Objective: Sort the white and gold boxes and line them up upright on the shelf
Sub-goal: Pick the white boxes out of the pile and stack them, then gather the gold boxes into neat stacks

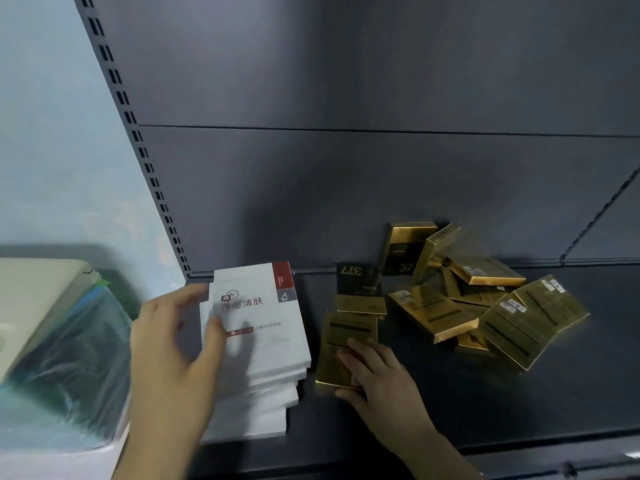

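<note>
On the dark shelf (485,403) lies a flat stack of white boxes (270,344), a heap of gold boxes (485,306) to its right. At its left edge the left hand (169,344) spreads its fingers (187,296) wide; just right of it the right hand (377,370) grips one gold box (346,327).

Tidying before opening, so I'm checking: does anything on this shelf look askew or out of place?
Yes. The gold boxes lie in a jumbled heap on the right of the shelf, tilted and overlapping, barely any upright. The white boxes are stacked flat and staggered, not standing.
</note>
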Demonstrator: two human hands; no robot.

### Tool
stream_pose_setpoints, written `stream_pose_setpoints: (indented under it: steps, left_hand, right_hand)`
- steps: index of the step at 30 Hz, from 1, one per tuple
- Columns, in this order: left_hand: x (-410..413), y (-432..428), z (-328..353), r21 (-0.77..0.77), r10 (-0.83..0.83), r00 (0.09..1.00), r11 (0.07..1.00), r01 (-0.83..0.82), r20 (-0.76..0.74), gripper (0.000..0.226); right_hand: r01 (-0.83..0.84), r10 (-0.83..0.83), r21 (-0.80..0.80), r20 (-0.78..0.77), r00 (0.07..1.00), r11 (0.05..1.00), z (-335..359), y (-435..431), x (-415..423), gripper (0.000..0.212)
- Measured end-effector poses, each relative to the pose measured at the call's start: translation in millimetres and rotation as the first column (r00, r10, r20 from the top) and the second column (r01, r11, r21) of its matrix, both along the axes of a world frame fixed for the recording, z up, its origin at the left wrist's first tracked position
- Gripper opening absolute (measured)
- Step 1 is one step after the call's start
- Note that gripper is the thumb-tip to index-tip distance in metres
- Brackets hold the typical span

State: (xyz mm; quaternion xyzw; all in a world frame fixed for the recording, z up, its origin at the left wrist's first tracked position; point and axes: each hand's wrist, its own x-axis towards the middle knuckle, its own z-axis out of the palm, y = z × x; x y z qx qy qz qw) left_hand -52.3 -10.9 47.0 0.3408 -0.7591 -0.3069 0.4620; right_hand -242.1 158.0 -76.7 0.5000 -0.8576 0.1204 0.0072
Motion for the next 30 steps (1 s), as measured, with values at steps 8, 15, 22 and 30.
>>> stream_pose_setpoints:
  steps: [8,15,22,30]
  left_hand:
    - [-41,97,5,-0.091,-0.226,0.962,0.973,0.214,-0.154,0.022]
    - [-139,171,-68,0.568,-0.398,0.917,0.756,0.326,0.003,0.019]
    - [-192,201,-102,0.896,-0.177,0.929,0.258,0.362,-0.324,0.024]
    - [-165,163,-99,0.815,0.086,0.979,0.570,0.104,-0.185,0.031]
  right_hand:
    - [-0.069,-0.002,-0.315,-0.219,0.976,0.947,14,44,-30,0.043]
    - [0.238,0.043,-0.500,0.487,0.872,0.832,39,88,-71,0.041]
    - [0.476,0.146,-0.246,0.960,0.237,0.845,28,123,-83,0.013]
    - [0.323,0.051,-0.231,0.876,0.480,0.918,48,148,-135,0.024]
